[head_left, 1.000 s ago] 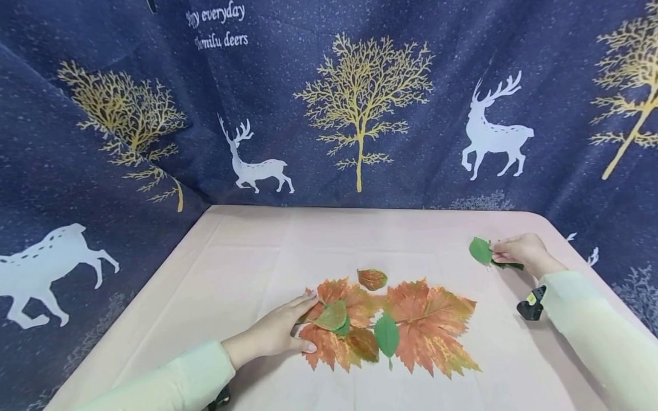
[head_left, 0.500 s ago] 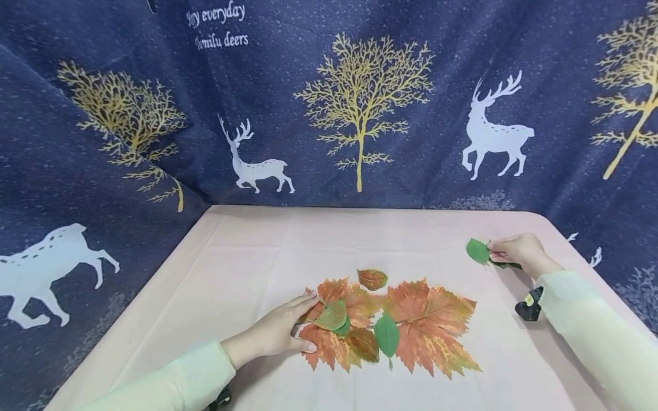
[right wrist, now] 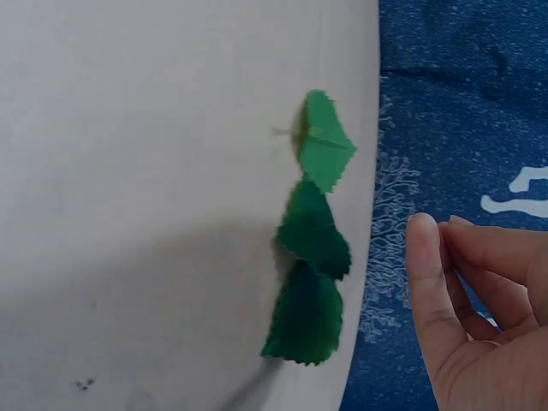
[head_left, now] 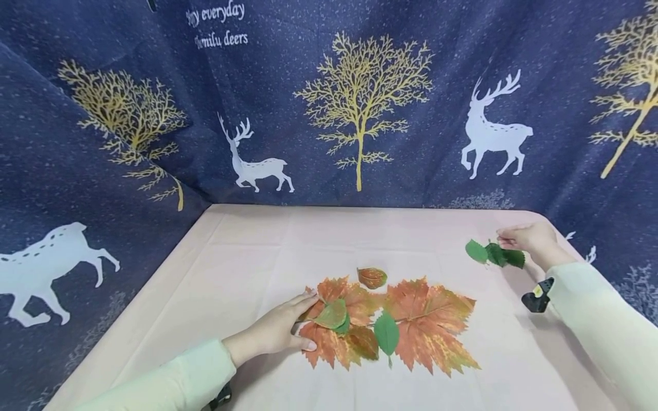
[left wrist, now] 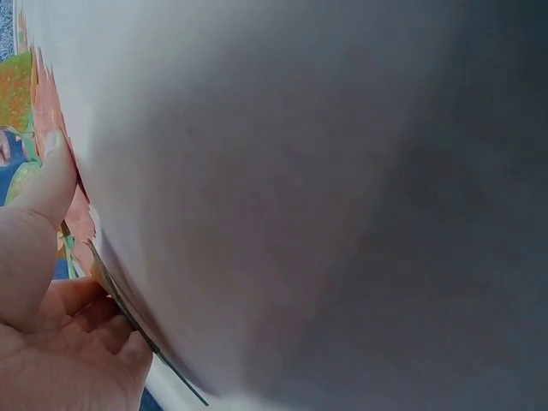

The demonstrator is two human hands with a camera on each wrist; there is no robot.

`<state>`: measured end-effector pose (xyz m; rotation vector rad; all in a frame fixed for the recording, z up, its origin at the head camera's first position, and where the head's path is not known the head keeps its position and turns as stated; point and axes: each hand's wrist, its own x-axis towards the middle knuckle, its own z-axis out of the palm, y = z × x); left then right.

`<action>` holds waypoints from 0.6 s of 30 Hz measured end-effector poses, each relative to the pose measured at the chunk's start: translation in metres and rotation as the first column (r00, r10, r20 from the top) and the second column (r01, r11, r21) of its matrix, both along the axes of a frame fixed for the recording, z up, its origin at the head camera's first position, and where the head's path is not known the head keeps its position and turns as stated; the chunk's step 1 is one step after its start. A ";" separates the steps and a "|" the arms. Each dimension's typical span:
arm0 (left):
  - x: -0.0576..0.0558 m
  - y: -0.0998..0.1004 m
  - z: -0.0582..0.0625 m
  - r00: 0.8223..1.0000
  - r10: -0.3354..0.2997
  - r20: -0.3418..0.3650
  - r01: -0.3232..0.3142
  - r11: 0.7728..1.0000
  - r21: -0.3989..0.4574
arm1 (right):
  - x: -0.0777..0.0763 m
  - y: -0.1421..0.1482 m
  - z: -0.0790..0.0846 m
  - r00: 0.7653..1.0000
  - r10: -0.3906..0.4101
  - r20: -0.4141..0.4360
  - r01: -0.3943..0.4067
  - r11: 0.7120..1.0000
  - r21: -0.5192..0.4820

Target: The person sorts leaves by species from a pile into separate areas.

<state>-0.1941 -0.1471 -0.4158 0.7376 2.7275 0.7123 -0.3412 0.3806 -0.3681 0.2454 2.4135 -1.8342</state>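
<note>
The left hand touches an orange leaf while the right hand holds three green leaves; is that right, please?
Not quite: the right hand holds nothing and is apart from the three green leaves, as the right wrist view shows. The rest is right.

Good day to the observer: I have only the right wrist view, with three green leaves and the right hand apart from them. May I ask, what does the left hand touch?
Observer: The left hand touches the left orange leaf, at its outer side.
Operator: Thank you. Is there another large leaf near to it?
Observer: Yes, the right orange leaf lies beside it, with jagged edges too.
Operator: And does something lie between these two, please?
Observer: Yes, a smaller green leaf, its stem pointing toward the person.
</note>
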 end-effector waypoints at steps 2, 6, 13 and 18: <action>0.000 0.000 0.000 1.000 0.001 -0.001 -0.001 1.000 -0.002 | 0.000 0.000 0.001 1.000 -0.001 -0.009 0.001 1.000 -0.019; 0.000 0.000 0.000 1.000 0.001 -0.002 -0.001 1.000 0.002 | 0.003 0.000 0.001 1.000 0.021 -0.004 -0.022 0.999 -0.047; 0.002 -0.003 -0.003 1.000 0.022 -0.004 -0.022 0.999 0.030 | 0.007 -0.005 -0.005 0.997 0.078 -0.001 -0.078 0.995 -0.056; 0.000 -0.001 -0.003 1.000 0.016 -0.008 -0.015 0.997 0.078 | 0.010 -0.012 -0.005 0.994 0.110 -0.014 -0.111 0.987 -0.117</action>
